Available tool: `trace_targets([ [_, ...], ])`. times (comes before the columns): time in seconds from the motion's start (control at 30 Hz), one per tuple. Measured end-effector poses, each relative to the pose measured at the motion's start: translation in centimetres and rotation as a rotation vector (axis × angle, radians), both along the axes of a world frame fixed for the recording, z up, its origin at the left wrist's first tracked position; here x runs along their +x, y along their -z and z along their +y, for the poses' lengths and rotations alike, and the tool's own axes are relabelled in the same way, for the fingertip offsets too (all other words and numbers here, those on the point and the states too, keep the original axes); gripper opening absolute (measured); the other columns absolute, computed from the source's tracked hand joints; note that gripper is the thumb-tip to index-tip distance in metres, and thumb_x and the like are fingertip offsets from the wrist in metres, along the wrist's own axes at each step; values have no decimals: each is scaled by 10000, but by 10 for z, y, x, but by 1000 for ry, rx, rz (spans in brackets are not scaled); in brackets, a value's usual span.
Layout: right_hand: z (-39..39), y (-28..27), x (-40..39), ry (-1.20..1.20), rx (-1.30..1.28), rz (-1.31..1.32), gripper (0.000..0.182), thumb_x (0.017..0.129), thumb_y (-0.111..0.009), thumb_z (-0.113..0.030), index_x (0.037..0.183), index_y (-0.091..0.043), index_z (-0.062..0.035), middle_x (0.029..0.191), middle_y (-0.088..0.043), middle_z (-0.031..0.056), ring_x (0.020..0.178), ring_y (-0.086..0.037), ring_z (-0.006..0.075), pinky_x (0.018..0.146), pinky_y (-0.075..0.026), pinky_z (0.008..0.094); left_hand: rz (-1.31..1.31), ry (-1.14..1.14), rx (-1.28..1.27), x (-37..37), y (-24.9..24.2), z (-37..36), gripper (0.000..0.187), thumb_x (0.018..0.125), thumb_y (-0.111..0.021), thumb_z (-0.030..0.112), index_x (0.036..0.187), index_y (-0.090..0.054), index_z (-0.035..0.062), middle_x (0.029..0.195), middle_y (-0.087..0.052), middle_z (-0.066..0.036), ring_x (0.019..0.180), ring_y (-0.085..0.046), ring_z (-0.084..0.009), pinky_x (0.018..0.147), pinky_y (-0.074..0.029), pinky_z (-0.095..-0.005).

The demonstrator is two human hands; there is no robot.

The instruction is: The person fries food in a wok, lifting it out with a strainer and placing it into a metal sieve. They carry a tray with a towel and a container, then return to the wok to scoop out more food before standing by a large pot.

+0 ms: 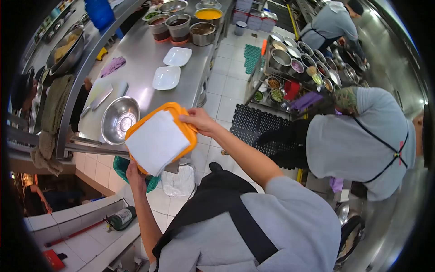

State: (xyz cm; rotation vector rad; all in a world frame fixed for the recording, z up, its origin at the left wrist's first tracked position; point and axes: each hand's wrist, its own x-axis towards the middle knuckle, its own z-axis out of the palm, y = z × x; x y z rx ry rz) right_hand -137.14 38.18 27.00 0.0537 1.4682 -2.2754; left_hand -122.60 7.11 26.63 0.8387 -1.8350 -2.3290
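Observation:
Both my hands hold a shallow orange plastic tray (171,107), tilted in front of me at the counter's near end. A sheet of white paper (156,141) covers most of its inside. My right hand (199,121) grips the far right corner, thumb over the rim. At the near left corner, my left hand (135,177) is closed on the edge, with its fingers partly hidden beneath. Just beyond the tray sits a steel bowl (113,124). A knife (99,99) lies on the white cutting board (90,122) beside the bowl.
Two white square dishes (166,78) and several sauce pots (179,28) stand along the steel counter (140,63). Co-workers (358,140) (330,27) stand at right near a rack of ingredient containers (281,56). A black mat (253,122) covers floor between us. A green bag (120,167) hangs below.

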Motion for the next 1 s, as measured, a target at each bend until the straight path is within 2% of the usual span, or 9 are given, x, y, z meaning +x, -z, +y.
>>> trace_targets([
  [0.13, -21, 42, -27, -5, -16, -11, 389, 913, -662, -303, 1056, -639, 58, 896, -668, 97, 784, -625, 122, 629, -507, 255, 196, -45, -279, -6, 23, -17, 355, 1027, -442, 296, 1154, -567, -11, 1036, -638, -92, 928, -631, -159, 751, -547, -326],
  [0.2, -19, 39, -31, -18, 293, 10, 383, 923, -623, -315, 1044, -651, 47, 875, -673, 124, 752, -640, 173, 628, -509, 289, 209, -13, -519, -5, 40, -31, 365, 1028, -437, 304, 1151, -564, -15, 1016, -637, -102, 929, -632, -161, 744, -551, -335],
  [0.3, -13, 79, -27, 230, 780, 297, 355, 916, -576, -290, 1024, -664, 36, 869, -670, 207, 811, -648, 320, 724, -509, 399, 220, -126, -250, 8, 73, -34, 381, 1024, -446, 321, 1150, -565, -18, 996, -637, -97, 916, -629, -172, 772, -532, -327],
  [0.37, -5, 58, -5, 431, 867, 597, 366, 914, -558, -302, 1013, -669, 32, 972, -637, 268, 948, -579, 396, 853, -459, 460, 96, -205, -234, 17, 94, -38, 394, 1016, -460, 336, 1166, -567, -12, 1009, -635, -76, 922, -618, -183, 809, -509, -352],
  [0.47, 8, 28, 19, -15, 1012, 603, 437, 930, -539, -362, 932, -680, 51, 928, -608, 265, 958, -558, 402, 880, -443, 449, 22, -268, -187, 19, 35, -8, 411, 1005, -484, 318, 1243, -551, -10, 1091, -627, -92, 1015, -579, -183, 877, -474, -370],
  [0.57, -10, 1, 39, 29, 1069, 692, 473, 922, -555, -374, 946, -658, 88, 1056, -578, 267, 1018, -535, 400, 919, -425, 445, 18, -32, -448, 7, 35, -5, 474, 1002, -493, 313, 1307, -505, -49, 1257, -567, -151, 1148, -529, -218, 970, -412, -340],
  [0.67, -17, -28, 48, 73, 1177, 812, 494, 911, -576, -368, 970, -636, 118, 1170, -527, 262, 1076, -503, 392, 959, -399, 448, 25, -249, -594, 0, 29, 11, 466, 1007, -482, 296, 1291, -492, -74, 1304, -520, -166, 1178, -511, -228, 997, -389, -314],
  [0.8, -24, -65, 51, 63, 1074, 928, 470, 912, -583, -343, 1020, -629, 112, 1177, -521, 255, 1096, -495, 390, 974, -389, 448, 113, -331, -356, 16, -5, 18, 426, 1035, -432, 259, 1324, -471, -52, 1283, -552, -133, 1160, -533, -185, 989, -414, -283],
  [1.0, -29, -108, 35, -288, 657, 819, 354, 908, -606, -263, 1061, -636, 55, 1075, -580, 215, 1002, -575, 338, 899, -456, 391, 371, -531, 104, 91, -78, -21, 272, 1003, -473, 184, 1178, -559, -5, 1091, -643, -101, 980, -636, -190, 888, -517, -345],
])
